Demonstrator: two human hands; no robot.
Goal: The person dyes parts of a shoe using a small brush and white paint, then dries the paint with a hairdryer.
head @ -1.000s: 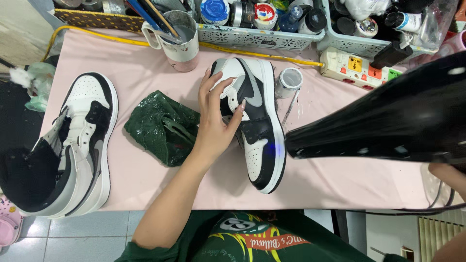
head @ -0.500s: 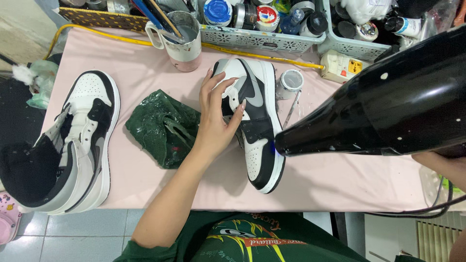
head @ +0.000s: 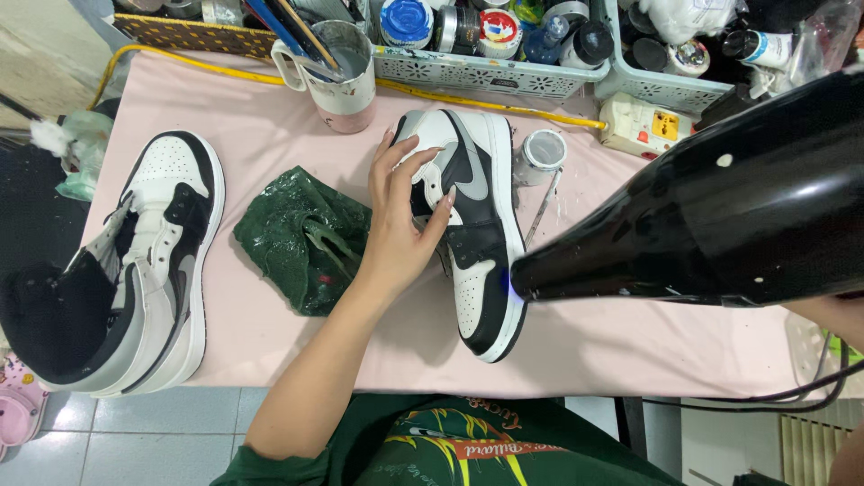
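Note:
My left hand (head: 402, 225) rests flat on a black, white and grey sneaker (head: 477, 243) lying on its side on the pink table (head: 270, 135), fingers spread over its laces. A large black hair dryer (head: 720, 216) points its nozzle at the sneaker's heel, nearly touching it. My right hand (head: 832, 310) grips the dryer's handle at the right edge and is mostly hidden. A crumpled dark green cloth (head: 301, 238) lies just left of my left hand.
A matching sneaker (head: 144, 261) lies at the table's left end. A mug of brushes (head: 337, 76), a small paint jar (head: 543, 151), a yellow cord (head: 486, 101), baskets of paint pots (head: 504, 40) and a power strip (head: 643, 126) line the back.
The hair dryer's nozzle has moved lower and closer to the sneaker's heel. My left hand stays on the shoe.

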